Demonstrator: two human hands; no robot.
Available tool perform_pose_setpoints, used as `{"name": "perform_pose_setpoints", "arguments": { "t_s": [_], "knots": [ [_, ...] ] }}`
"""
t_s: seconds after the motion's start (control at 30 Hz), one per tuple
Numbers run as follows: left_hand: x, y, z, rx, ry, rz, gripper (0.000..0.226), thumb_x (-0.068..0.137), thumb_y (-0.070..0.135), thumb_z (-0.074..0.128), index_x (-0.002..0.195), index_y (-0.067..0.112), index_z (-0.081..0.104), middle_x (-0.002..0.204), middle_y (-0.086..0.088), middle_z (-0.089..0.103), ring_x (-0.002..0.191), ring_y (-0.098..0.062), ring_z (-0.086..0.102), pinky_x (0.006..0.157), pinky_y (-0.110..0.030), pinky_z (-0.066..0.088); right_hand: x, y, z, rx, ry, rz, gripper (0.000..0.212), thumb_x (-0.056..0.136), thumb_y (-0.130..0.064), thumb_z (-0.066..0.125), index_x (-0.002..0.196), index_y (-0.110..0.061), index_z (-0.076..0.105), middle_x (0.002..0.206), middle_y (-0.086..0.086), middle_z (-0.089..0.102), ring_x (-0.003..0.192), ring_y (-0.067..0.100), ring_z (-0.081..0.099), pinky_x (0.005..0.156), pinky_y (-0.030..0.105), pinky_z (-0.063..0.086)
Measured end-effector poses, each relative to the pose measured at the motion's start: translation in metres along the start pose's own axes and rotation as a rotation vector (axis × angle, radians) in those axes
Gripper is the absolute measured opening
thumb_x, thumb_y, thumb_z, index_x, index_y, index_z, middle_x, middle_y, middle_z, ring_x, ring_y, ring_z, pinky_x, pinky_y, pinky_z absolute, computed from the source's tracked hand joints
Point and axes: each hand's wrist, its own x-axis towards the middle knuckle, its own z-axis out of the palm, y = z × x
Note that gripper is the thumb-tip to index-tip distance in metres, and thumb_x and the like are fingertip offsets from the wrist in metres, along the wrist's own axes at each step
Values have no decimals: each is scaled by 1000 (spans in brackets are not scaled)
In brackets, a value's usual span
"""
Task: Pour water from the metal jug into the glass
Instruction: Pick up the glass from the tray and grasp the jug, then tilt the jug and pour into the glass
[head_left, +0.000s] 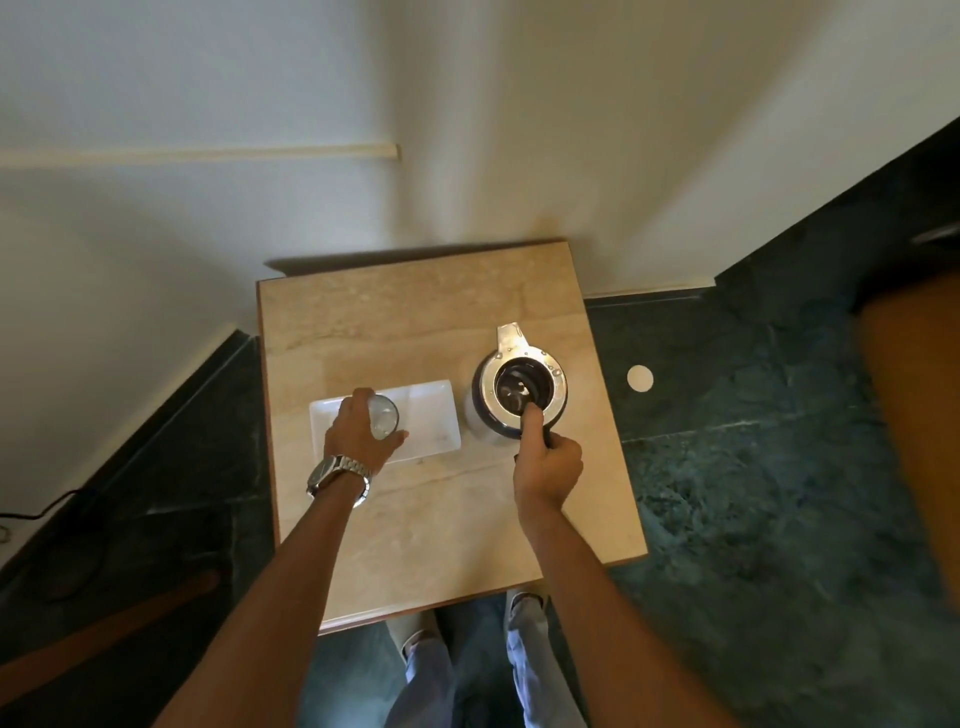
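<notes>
The jug (519, 389) stands upright on the table (415, 322), just ahead of our right hand (548, 465), its spout pointing away from us and its lid off, so the dark inside shows. Our right hand is clenched round the handle at the jug's near side, thumb laid forward onto the rim. We judge the step in hand to be the lift before the pour, and the grip matters most: we should keep the wrist straight and take the weight fully before tilting, since an open jug will slop if jerked.

The glass (384, 415) sits to the left of that hand, on a white tray (431, 415), and our left hand (358, 431) is wrapped round its near and left sides, holding it upright. It looks empty, though we cannot be sure from above. We would do well to keep that hold to steady the glass, bring the spout across until it hangs over the rim, then tip slowly, because the spout now faces away from the glass and must be turned toward it first.

A watch (337, 475) sits on the left wrist, clear of the work.
</notes>
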Motion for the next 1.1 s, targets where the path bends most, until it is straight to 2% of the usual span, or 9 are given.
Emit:
{"name": "perform_pose_setpoints", "arguments": {
  "t_s": [0.13, 0.23, 0.3, 0.37, 0.5, 0.67, 0.83, 1.0, 1.1],
  "knots": [
    [-35, 17, -52, -81, 99, -11, 75, 60, 28, 92, 113, 24, 40, 105, -1, 64, 80, -29, 60, 68, -31, 40, -35, -47, -23, 29, -61, -75, 45, 83, -46, 69, 50, -16, 62, 39, -6, 54, 43, 11, 53, 49, 28, 45],
    [-42, 24, -50, -89, 92, 3, 76, 58, 27, 94, 101, 31, 31, 93, 4, 57, 70, -23, 54, 60, -28, 38, -18, -47, -36, -3, -50, -128, 44, 80, -46, 71, 50, -15, 63, 41, -4, 55, 46, 15, 55, 51, 31, 47],
    [-51, 24, -39, -98, 65, 7, 75, 58, 26, 94, 106, 28, 36, 94, 5, 56, 71, -21, 55, 55, -26, 40, -4, -36, -48, -64, -57, -151, 44, 79, -47, 72, 50, -13, 63, 43, -1, 57, 47, 20, 58, 51, 36, 49],
    [-67, 21, -37, -122, 54, 8, 76, 58, 22, 95, 112, 28, 41, 100, 4, 58, 79, -20, 58, 53, -18, 41, -7, -27, -67, -163, -106, -209, 44, 77, -46, 73, 47, -17, 60, 41, -4, 56, 43, 11, 56, 48, 36, 46],
    [-93, 20, -30, -194, 17, -25, 78, 57, 10, 94, 121, 26, 54, 116, -4, 67, 99, -27, 67, 75, -32, 57, -5, -13, -89, -321, -234, -271, 54, 72, -45, 77, 39, -20, 43, 34, -6, 40, 34, 7, 36, 46, 29, 31],
    [-177, 70, -114, -330, 1, 34, 78, 55, 9, 94, 121, 26, 56, 118, -5, 68, 106, -28, 66, 83, -40, 60, -64, -94, -144, -371, -345, -367, 59, 66, -56, 72, 40, -9, 48, 33, -3, 40, 34, 11, 40, 43, 31, 33],
    [-228, 103, -166, -438, 40, 85, 75, 54, 2, 92, 118, 22, 60, 118, -3, 66, 108, -28, 65, 87, -41, 60, -101, -157, -170, -391, -470, -464, 43, 65, -55, 74, 44, -19, 62, 36, -2, 54, 34, 9, 50, 41, 34, 44],
    [-263, 114, -196, -581, 78, 97, 72, 57, -2, 90, 119, 22, 60, 116, 5, 62, 109, -20, 61, 76, -15, 51, -131, -220, -177, -543, -584, -626, 50, 60, -65, 70, 44, -19, 61, 44, -5, 62, 39, 6, 57, 44, 22, 42],
    [-275, 113, -201, -625, 105, 89, 69, 58, -1, 91, 118, 18, 62, 116, 1, 64, 109, -23, 62, 81, -23, 55, -137, -241, -180, -612, -600, -667, 48, 64, -64, 72, 52, -17, 67, 49, -4, 66, 48, 8, 63, 50, 25, 49]
  ]
}}
